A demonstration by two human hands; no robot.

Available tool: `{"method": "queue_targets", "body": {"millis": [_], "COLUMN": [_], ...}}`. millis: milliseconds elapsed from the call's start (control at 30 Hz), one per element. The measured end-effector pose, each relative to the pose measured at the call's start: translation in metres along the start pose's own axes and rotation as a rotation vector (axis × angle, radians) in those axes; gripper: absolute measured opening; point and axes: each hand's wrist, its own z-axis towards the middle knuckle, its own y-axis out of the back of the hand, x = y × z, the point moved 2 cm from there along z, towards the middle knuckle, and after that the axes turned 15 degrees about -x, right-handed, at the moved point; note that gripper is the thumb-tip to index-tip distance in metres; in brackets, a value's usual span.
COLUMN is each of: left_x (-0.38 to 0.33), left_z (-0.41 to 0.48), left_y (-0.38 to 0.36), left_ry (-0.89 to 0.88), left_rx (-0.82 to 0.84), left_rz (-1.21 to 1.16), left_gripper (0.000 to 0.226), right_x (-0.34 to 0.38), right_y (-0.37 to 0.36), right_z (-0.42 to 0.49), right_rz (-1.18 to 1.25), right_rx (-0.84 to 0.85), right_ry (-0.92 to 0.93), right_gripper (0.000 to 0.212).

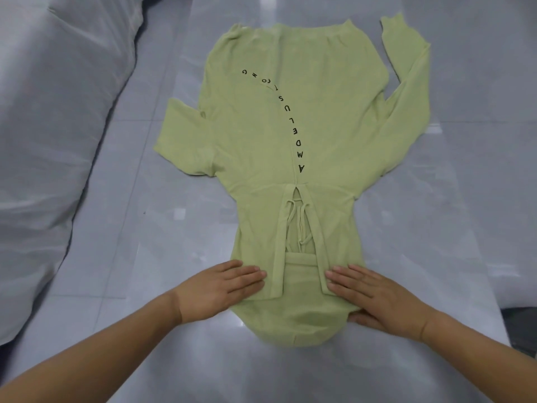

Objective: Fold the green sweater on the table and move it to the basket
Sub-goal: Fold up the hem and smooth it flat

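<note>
table (145, 257): grey, glossy | green sweater (261, 135): spread flat along the table's middle, black lettering up, tie slit near the hands | left hand (223, 286): palm flat on near left edge, gripping nothing | right hand (374, 298): likewise flat on near right edge

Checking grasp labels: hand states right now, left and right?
Left hand: open, flat, palm down on the green sweater, gripping nothing.
Right hand: open, flat on the sweater's near end, gripping nothing.
</note>
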Motion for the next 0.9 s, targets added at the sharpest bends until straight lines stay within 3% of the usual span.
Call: {"method": "queue_targets", "body": {"millis": [133,233,333,367,433,500,567,667,767,900], "left_x": [0.005,0.008,0.018,0.022,0.026,0.026,0.026,0.035,0.050,0.058], "left_z": [0.011,0.016,0.023,0.024,0.029,0.030,0.032,0.042,0.055,0.065], "left_y": [0.005,0.015,0.028,0.028,0.029,0.027,0.021,0.016,0.019,0.016], "left_ry": [0.075,0.483,1.015,1.107,1.223,1.354,1.493,1.595,1.652,1.728], "left_rx": [-0.085,-0.168,-0.159,-0.176,-0.230,-0.326,-0.441,-0.617,-0.700,-0.652], "left_rz": [-0.195,-0.581,-1.007,-1.067,-1.121,-1.170,-1.218,-1.198,-1.171,-1.339], "left_gripper": [0.031,0.032,0.034,0.026,0.012,0.013,0.006,0.037,0.034,0.030], "right_x": [-0.002,0.000,0.001,-0.003,-0.016,-0.021,-0.026,-0.036,-0.044,-0.049], "right_y": [-0.001,0.007,0.027,0.028,0.029,0.033,0.030,0.028,0.030,0.031], "right_z": [0.003,0.016,0.033,0.035,0.037,0.041,0.042,0.052,0.072,0.087], "right_rz": [0.007,0.210,0.481,0.609,0.798,0.885,0.914,0.903,0.877,1.067], "right_rx": [-0.010,-0.082,-0.107,-0.090,-0.110,-0.157,-0.273,-0.510,-0.589,-0.552], "right_ry": [-0.008,-0.236,-0.651,-0.788,-0.956,-1.046,-1.128,-1.284,-1.427,-1.528], "right_gripper": [0.043,0.035,0.025,0.017,0.025,0.006,0.041,0.041,0.038,0.035]}}
